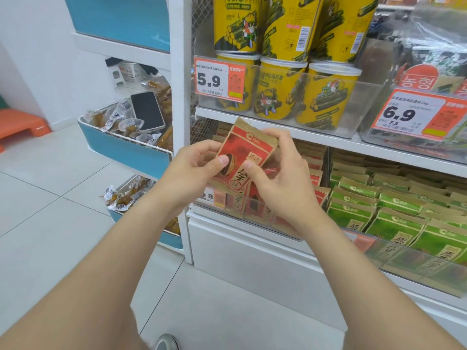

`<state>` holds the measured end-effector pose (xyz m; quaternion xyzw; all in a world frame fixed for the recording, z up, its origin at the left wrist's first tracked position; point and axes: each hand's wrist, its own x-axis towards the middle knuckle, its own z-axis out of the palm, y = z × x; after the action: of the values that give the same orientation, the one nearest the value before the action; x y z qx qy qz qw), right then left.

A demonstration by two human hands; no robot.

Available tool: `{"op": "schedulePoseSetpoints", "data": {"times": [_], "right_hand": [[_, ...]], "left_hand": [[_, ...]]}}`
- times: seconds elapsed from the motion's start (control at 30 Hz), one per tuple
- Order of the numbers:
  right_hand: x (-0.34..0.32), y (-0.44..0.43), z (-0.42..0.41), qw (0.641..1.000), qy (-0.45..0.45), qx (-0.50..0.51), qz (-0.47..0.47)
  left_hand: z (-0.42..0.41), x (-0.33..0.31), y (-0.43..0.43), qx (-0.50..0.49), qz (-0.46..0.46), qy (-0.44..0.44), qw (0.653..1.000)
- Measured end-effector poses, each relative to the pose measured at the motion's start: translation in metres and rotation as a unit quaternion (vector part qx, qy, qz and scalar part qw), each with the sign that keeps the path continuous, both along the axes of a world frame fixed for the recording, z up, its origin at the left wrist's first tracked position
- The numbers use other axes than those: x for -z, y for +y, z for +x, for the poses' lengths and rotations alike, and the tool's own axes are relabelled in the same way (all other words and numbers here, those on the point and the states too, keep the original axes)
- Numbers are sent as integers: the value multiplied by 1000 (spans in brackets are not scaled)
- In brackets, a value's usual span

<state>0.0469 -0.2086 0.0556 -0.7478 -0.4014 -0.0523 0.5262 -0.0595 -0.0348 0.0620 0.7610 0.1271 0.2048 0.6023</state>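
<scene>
At your upper right, the white shelf (316, 138) carries a clear bin (371, 102) of yellow tubs (328, 97), with seaweed packs (434, 54) beside it. On the tier below, right of centre, red packets (255, 207) stand just beside green packets (394, 215).

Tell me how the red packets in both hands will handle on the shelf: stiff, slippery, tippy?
The red packets look like thin paper pouches, so probably light and bendy. Layered edges show at the top, so the stack may fan apart unless left hand and right hand pinch both sides. The shelved row leans together, so one alone likely tips.
</scene>
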Motion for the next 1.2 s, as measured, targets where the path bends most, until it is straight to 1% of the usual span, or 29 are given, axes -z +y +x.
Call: {"op": "schedulePoseSetpoints", "data": {"times": [0.03,0.1,0.17,0.23,0.33,0.43,0.5,0.57,0.63,0.7,0.77,0.87,0.93,1.0,1.03,1.1,1.13,1.2], "right_hand": [[1,5,1,1000,-11,-3,1],[6,17,0,998,-51,21,0],[11,31,-3,994,-94,51,2],[16,47,-4,992,-115,51,15],[24,66,-3,989,-139,41,-18],[31,78,-5,983,-170,51,-46],[32,85,-6,967,-222,93,-81],[36,92,-3,944,-276,126,-132],[42,100,2,923,-303,150,-181],[46,103,6,908,-312,167,-223],[48,102,8,891,-311,167,-284],[49,99,7,868,-318,164,-345],[47,95,3,860,-336,172,-342],[34,87,-3,867,-350,165,-314],[26,80,-5,875,-340,148,-312],[13,64,-10,882,-287,106,-359],[13,55,-11,876,-265,97,-391],[17,42,-14,863,-242,101,-433]], "left_hand": [[1,3,6,-20,16,2,1000],[4,9,18,-87,57,16,994],[7,14,30,-164,103,46,980],[6,20,39,-196,136,86,967],[6,31,48,-197,161,119,960],[9,38,52,-202,203,113,951],[10,40,53,-203,224,93,949],[10,42,52,-191,256,73,945],[10,44,50,-184,292,68,936],[8,44,51,-186,313,68,929],[6,45,54,-180,339,69,921],[6,49,54,-142,419,79,893],[9,51,51,-135,445,93,880],[14,52,47,-161,468,113,861],[16,51,44,-182,491,126,842],[20,51,38,-205,538,126,807],[22,51,36,-202,551,114,801],[24,51,31,-174,561,88,804]]}}
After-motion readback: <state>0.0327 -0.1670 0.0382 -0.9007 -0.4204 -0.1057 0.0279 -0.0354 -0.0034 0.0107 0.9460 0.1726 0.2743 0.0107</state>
